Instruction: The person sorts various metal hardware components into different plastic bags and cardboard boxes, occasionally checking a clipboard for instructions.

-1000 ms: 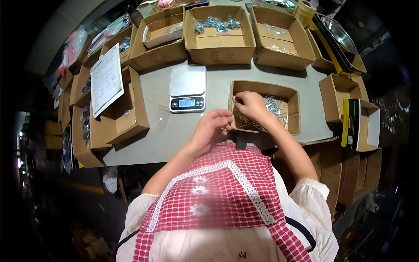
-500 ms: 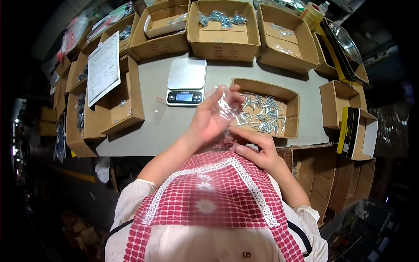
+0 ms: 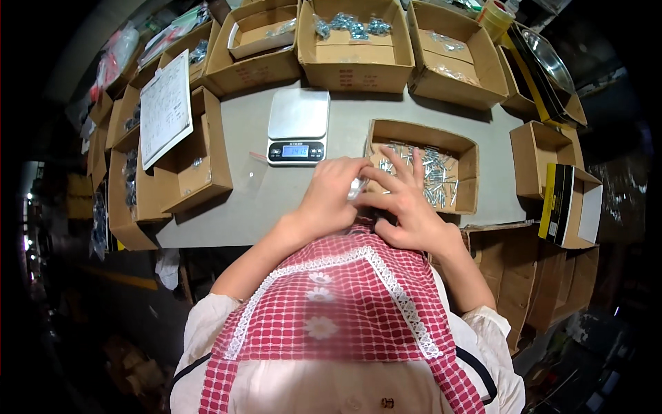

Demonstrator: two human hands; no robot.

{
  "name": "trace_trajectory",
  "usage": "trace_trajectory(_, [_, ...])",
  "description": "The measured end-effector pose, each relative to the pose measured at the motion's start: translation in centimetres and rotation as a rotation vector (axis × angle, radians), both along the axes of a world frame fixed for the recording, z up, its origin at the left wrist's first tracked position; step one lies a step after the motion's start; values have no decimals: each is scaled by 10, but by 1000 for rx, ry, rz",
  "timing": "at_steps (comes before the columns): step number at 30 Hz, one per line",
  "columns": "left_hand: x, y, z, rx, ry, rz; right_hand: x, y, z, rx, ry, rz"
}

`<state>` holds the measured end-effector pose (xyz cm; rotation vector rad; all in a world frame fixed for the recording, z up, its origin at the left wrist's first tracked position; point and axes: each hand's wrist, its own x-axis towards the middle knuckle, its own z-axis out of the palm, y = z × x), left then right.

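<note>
Table [image 3: 241,221]: plain grey
Bag [image 3: 357,187]: clear, whitish glints
Fasteners [image 3: 440,172]: shiny silver
Box [image 3: 469,172] by the table's near edge: plain brown
Scale [image 3: 298,116]: silver plate, black panel, blue-lit display
Far-edge carton [image 3: 354,81]: brown, reddish print
Right-edge carton [image 3: 557,207]: yellow, black and white
Sheet [image 3: 165,110] near the left edge: white, dark lines
Apron [image 3: 276,310]: red-and-white check, white lace trim, white daisies
Shirt [image 3: 303,386]: plain cream
Tape [image 3: 494,22], far right corner: yellow

Scale [image 3: 297,141] with smooth silvery plate [image 3: 298,112] and glossy dark plastic panel [image 3: 276,153], smooth matt grey tabletop [image 3: 234,221] beneath the scale, shiny clear plastic film [image 3: 357,188] to its lower right, bright metal fasteners [image 3: 445,172] in matt cardboard box [image 3: 469,183] right of the scale, paper sheets [image 3: 164,110] left of it, woven cloth apron [image 3: 276,303] below it
</note>
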<state>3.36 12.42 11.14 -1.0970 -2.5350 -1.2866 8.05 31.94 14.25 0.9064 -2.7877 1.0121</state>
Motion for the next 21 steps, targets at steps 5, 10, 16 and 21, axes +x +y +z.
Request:
trace_trajectory(5, [12,-6,-23,-27,-248,51,-4,-1,-6,-104,-196,78])
trace_trajectory(10, [20,-1,-25,79,-295,129,-15,5,-15,-298,-304,-15])
trace_trajectory(16, [18,-9,-27,-92,-156,127,-10,-9,-22,-125,-174,122])
trace_trajectory(21, [18,-9,-37,-103,-555,151,-49,19,-38,-236,-122,-100])
